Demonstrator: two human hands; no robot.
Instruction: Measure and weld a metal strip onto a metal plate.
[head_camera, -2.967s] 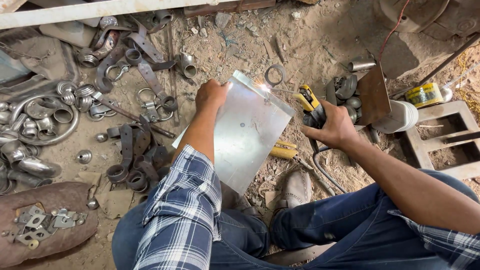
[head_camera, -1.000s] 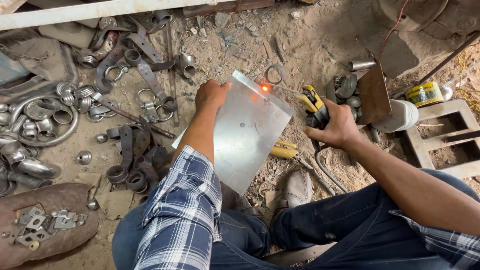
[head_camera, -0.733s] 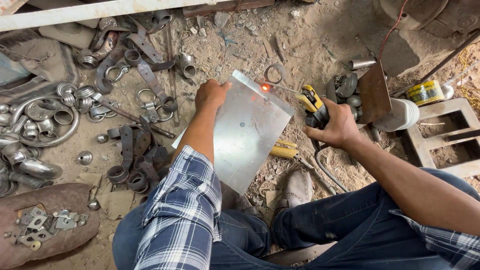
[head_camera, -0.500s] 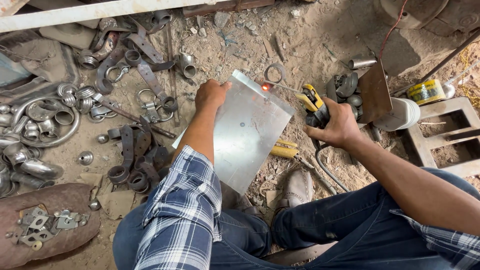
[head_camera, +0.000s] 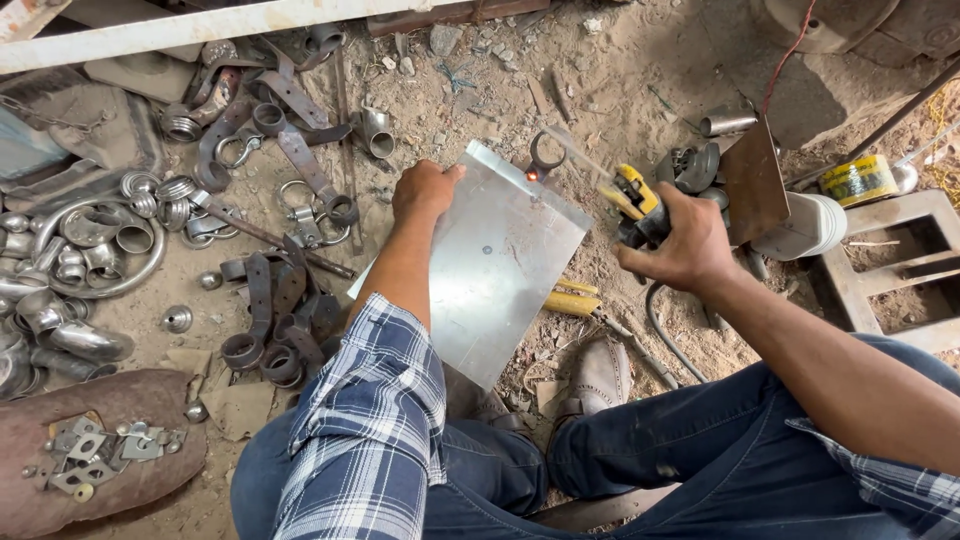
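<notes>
The supporting surface is a dirt floor (head_camera: 600, 70), sandy and strewn with small stones and debris. At left, a dense scatter of steel fittings (head_camera: 250, 170) lies directly on it: rings, pipe clamps, flat straps and short tube sections. A brown slab (head_camera: 60, 420) at lower left carries small flat metal brackets (head_camera: 100, 455). A yellow-handled tool (head_camera: 572, 300) lies on the ground just beside the lower right edge of the metal sheet (head_camera: 500, 270). At right, a roll of yellow tape (head_camera: 858, 178) and a pale wooden frame (head_camera: 900, 260) rest near a white cylindrical container (head_camera: 815, 222).
</notes>
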